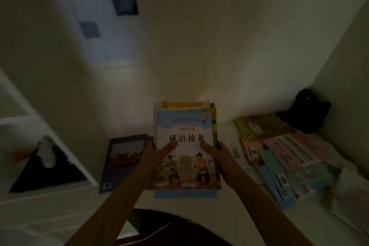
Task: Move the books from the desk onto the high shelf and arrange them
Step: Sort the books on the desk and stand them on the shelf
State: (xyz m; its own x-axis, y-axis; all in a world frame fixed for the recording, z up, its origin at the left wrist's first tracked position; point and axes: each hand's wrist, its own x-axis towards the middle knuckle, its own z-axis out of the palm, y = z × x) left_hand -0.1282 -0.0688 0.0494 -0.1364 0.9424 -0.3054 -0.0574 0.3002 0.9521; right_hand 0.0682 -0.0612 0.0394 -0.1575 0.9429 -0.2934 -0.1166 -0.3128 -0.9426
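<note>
Currently holding a stack of books (pixel 185 146) in both hands, centre of view, above the near part of the desk (pixel 225 132). Left hand (pixel 153 156) grips the stack's left edge, thumb laid flat across the top cover, remaining fingers hidden underneath. Right hand (pixel 221 158) grips the right edge the same way, thumb on the cover, fingers curled under out of sight. Both hands clamped on the stack, about level with each other; neither is nearer.

Key relation: the stack's long axis runs near to far, away from me, with the hands on the two long sides around the middle. Several books in the hold, edges not squared; a green spine sticks out at the far right corner. My guess is the stack needs to go up as one, kept level so the loose ones don't slide.

Desk surface pale. To the left, a dark book (pixel 123 162) lies flat. To the right, a spread of books (pixel 279 158) overlaps in pale green, pink and blue, well apart from the held stack. A dark bag (pixel 311 110) sits in the far right corner.

Room dim, plain walls meeting in a corner ahead. White shelving unit (pixel 40 126) at left. High shelf itself not visible.
</note>
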